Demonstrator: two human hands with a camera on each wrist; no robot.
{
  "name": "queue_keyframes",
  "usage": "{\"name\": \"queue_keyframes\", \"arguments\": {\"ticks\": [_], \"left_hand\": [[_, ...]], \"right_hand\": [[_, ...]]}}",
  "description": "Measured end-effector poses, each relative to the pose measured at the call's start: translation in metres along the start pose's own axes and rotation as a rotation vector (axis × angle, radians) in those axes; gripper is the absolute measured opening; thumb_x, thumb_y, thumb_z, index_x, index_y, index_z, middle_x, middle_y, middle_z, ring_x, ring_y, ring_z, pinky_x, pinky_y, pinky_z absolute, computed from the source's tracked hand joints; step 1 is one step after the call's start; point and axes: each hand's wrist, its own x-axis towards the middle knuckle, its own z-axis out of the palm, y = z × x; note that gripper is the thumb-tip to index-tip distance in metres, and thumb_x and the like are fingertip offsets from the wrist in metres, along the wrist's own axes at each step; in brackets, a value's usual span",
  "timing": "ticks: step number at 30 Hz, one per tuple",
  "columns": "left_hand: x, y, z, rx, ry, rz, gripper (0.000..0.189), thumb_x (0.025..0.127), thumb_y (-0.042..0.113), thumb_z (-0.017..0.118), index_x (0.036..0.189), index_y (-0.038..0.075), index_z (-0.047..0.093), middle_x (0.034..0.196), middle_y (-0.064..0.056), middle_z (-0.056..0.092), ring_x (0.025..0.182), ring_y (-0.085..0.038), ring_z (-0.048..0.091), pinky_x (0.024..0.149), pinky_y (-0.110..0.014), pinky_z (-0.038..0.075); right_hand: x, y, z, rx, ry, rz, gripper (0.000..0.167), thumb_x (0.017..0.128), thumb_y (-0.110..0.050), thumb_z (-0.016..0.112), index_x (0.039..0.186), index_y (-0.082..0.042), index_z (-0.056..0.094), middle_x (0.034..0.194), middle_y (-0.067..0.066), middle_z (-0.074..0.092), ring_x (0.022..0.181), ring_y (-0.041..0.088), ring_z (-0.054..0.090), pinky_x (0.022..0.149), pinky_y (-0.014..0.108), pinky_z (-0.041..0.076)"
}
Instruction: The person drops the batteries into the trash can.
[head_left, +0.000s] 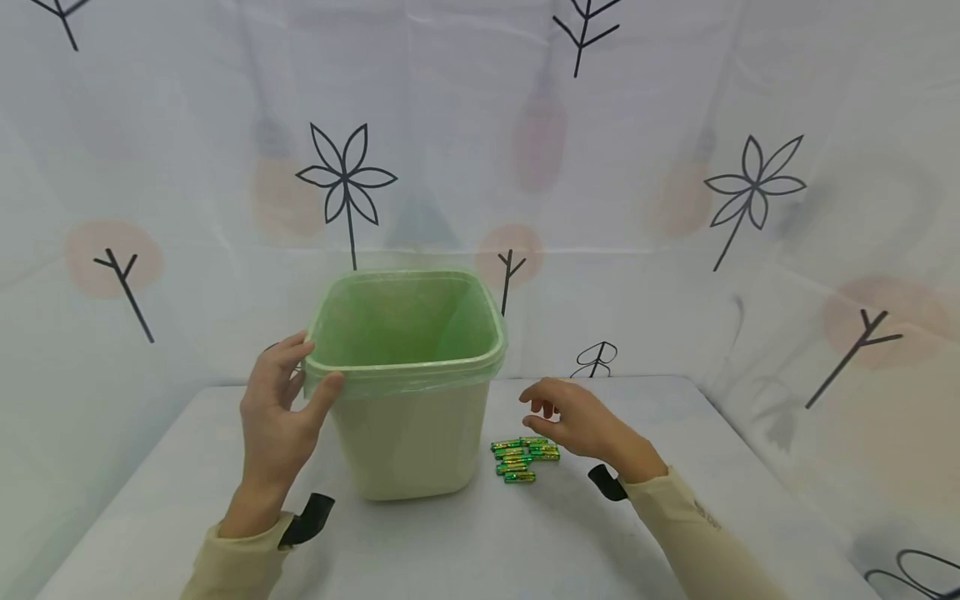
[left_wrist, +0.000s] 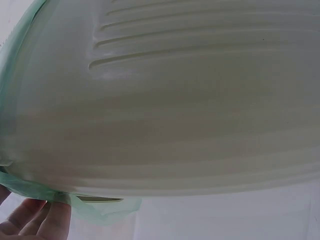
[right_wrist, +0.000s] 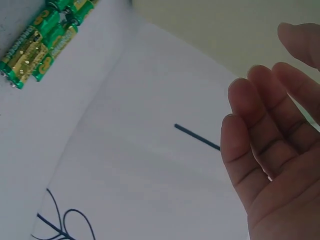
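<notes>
A pale trash bin (head_left: 412, 442) stands on the table, its rim lined with a thin green bag (head_left: 405, 379). My left hand (head_left: 281, 408) holds the bin's left front corner at the rim, thumb on the front and fingers along the side. In the left wrist view, its fingertips (left_wrist: 55, 217) meet the overhanging bag edge. Several green and gold batteries (head_left: 517, 458) lie in a small group right of the bin. Over the table just behind them, my right hand (head_left: 573, 417) hovers with fingers loosely bent and nothing held, as the right wrist view also shows.
The white table (head_left: 360, 550) ends at a pale cloth backdrop (head_left: 465, 167) printed with flowers and twigs. Both sleeves are beige, each wrist carrying a black band piece (head_left: 307, 521). The bin is the tallest thing on the table.
</notes>
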Motion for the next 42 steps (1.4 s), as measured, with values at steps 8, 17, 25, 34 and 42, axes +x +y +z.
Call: {"name": "queue_keyframes", "arguments": {"ticks": [8, 17, 25, 34, 42], "left_hand": [[0.000, 0.001, -0.001, 0.027, -0.004, -0.018, 0.048, 0.077, -0.004, 0.075, 0.121, -0.006, 0.056, 0.132, -0.013, 0.052, 0.123, -0.022, 0.052, 0.098, -0.021, 0.045], [0.001, 0.001, -0.001, 0.021, -0.006, -0.021, 0.048, 0.077, -0.004, 0.075, 0.121, -0.007, 0.056, 0.132, -0.014, 0.052, 0.123, -0.023, 0.053, 0.098, -0.022, 0.045], [0.001, 0.002, -0.002, 0.020, 0.009, -0.025, 0.048, 0.076, -0.007, 0.075, 0.121, -0.005, 0.057, 0.131, -0.014, 0.053, 0.123, -0.021, 0.053, 0.097, -0.020, 0.045], [-0.001, -0.001, 0.001, 0.055, 0.015, -0.025, 0.051, 0.073, -0.013, 0.075, 0.120, -0.007, 0.056, 0.130, -0.019, 0.052, 0.122, -0.022, 0.053, 0.096, -0.018, 0.045], [-0.001, 0.002, 0.001, 0.035, 0.013, -0.026, 0.050, 0.075, -0.009, 0.075, 0.121, -0.004, 0.057, 0.131, -0.015, 0.052, 0.123, -0.021, 0.053, 0.096, -0.019, 0.045]], "right_hand": [[-0.012, 0.012, 0.020, -0.007, -0.025, 0.046, 0.020, 0.088, -0.022, 0.070, 0.107, -0.018, 0.065, 0.090, -0.015, 0.056, 0.080, 0.008, 0.053, 0.067, 0.024, 0.049], [-0.020, 0.020, 0.040, 0.005, -0.067, 0.093, 0.023, 0.086, -0.021, 0.072, 0.107, -0.013, 0.067, 0.093, -0.006, 0.061, 0.083, 0.010, 0.055, 0.070, 0.027, 0.050], [-0.018, 0.024, 0.050, 0.029, -0.168, 0.186, 0.027, 0.084, -0.024, 0.073, 0.109, -0.013, 0.067, 0.094, -0.004, 0.061, 0.085, 0.013, 0.056, 0.074, 0.033, 0.051], [-0.023, 0.032, 0.054, 0.008, -0.204, 0.198, 0.027, 0.083, -0.024, 0.075, 0.107, -0.013, 0.068, 0.093, -0.004, 0.062, 0.083, 0.012, 0.056, 0.072, 0.032, 0.050], [-0.025, 0.038, 0.062, -0.008, -0.233, 0.180, 0.025, 0.084, -0.024, 0.074, 0.106, -0.015, 0.068, 0.091, -0.009, 0.059, 0.080, 0.007, 0.051, 0.072, 0.032, 0.049]]}}
